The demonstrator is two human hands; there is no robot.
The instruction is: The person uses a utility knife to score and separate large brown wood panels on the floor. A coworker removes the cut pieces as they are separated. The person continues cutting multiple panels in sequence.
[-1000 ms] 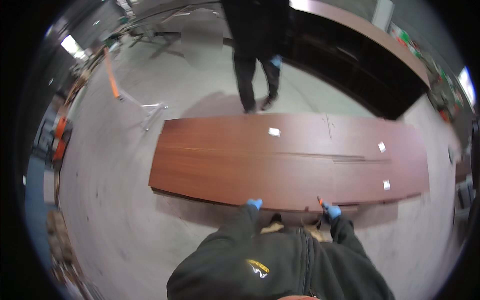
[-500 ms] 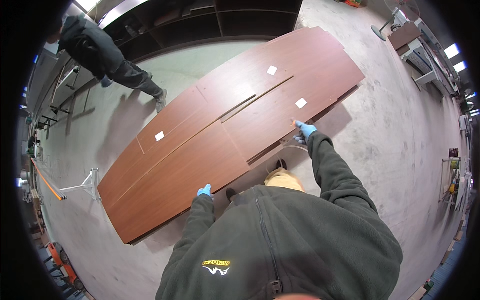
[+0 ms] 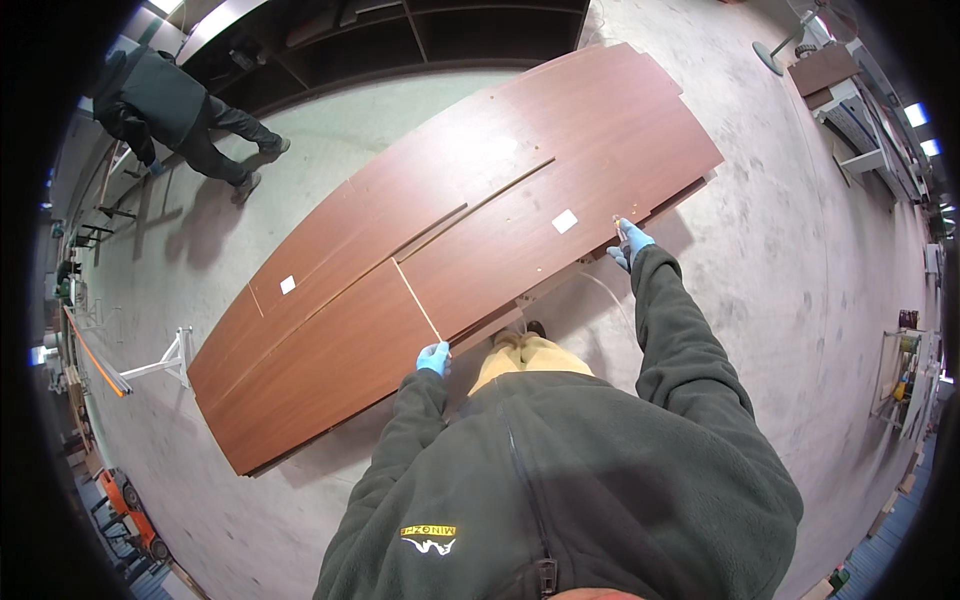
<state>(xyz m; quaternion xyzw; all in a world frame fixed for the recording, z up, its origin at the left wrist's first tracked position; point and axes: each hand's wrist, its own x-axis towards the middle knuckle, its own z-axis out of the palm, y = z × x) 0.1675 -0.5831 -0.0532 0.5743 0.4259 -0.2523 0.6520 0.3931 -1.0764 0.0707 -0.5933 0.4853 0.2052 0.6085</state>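
A long reddish-brown wooden panel top (image 3: 480, 230), made of several boards with seams, lies low over the concrete floor. My left hand (image 3: 433, 357), in a blue glove, grips the panel's near edge beside a pale seam line (image 3: 415, 300). With the arm stretched out, my right hand (image 3: 630, 243), also blue-gloved, is at the near edge farther right. It pinches a small thin object whose tip touches the panel. A white sticker (image 3: 565, 221) lies just left of that hand. My dark green fleece jacket fills the lower view.
Another person in dark clothes (image 3: 170, 105) bends over at the far left. A dark shelf unit (image 3: 400, 30) runs along the back. A white metal stand (image 3: 165, 360) and an orange bar (image 3: 95, 355) lie at left. Benches and shelving (image 3: 850, 110) stand at right.
The view has swung, so the panel now runs diagonally and the other person appears at upper left. Both hands stay on the near edge, and my right arm reaches farther out.
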